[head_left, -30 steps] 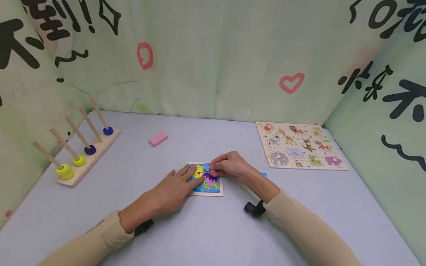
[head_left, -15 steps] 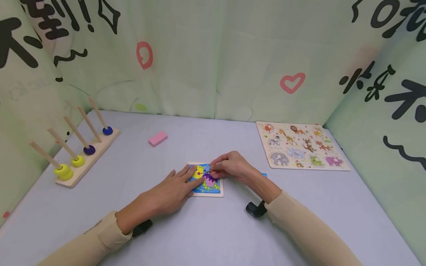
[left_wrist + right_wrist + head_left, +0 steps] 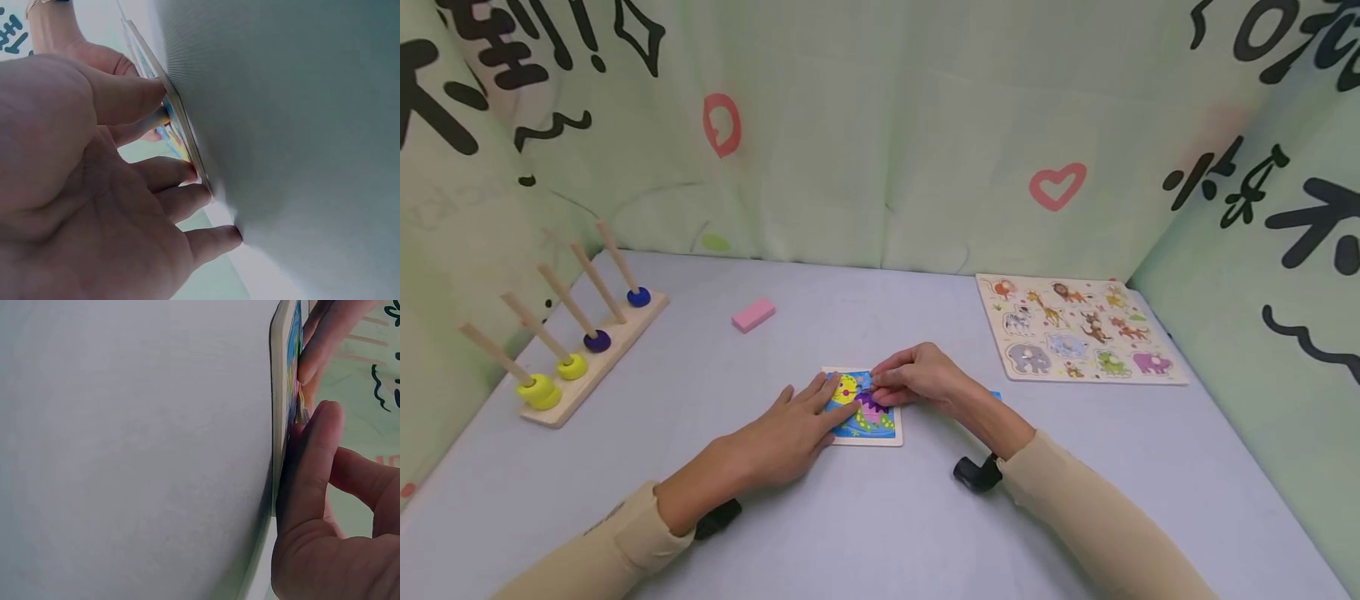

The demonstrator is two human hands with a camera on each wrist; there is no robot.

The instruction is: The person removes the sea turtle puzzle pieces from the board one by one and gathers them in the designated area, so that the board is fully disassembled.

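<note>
Same as a second ago: right hand [image 3: 925, 377] pinching puzzle piece [image 3: 302, 412]; left of grip, left hand [image 3: 786, 435], straight-fingered, on puzzle board [image 3: 880, 442].

The curtain [image 3: 955, 108] carries black Chinese characters. Far right of the fingers [image 3: 844, 412], one character reads 不 [image 3: 1313, 218]; beyond them, upper left, stands an exclamation mark [image 3: 582, 25]; beyond, to the right, a heart outline [image 3: 1057, 177]. Most other characters are cropped or distorted.

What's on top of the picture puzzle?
The left hand rests on the puzzle; the right hand is at its upper right. Its purple middle shows; areas under both hands are covered.
</note>
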